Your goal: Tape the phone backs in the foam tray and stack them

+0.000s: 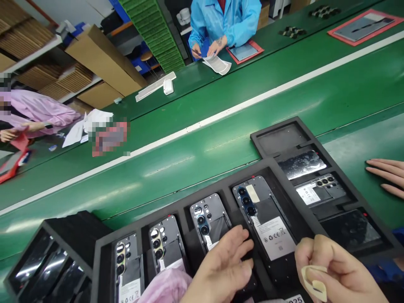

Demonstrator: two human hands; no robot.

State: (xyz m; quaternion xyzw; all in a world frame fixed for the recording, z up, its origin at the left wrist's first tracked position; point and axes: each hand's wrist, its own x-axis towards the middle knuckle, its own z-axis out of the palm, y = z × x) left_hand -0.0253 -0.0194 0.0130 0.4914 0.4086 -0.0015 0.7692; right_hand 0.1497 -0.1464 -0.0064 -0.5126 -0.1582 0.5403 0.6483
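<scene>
A black foam tray (183,206) holds several opened phones in a row, their rear camera lenses and inner parts showing. My left hand (224,263) is over the tray, fingers stretched out, beside a phone (214,219) with blue-ringed lenses. To its right lies another phone (274,235) with a white label and a small cream strip. Near the tray's right side my right hand (334,269) is closed, fingertips pressed together. A pale yellow wrap or piece of tape (315,277) sits around its thumb; whatever lies between the fingers is hidden.
A second foam tray (277,136) with phones stands at right, near another person's hand (385,174). Stacked black trays (57,252) stand at left. Across the green conveyor (195,147), a person in blue (225,23) handles pale sheets (217,65); a person in pink (41,111) works at left.
</scene>
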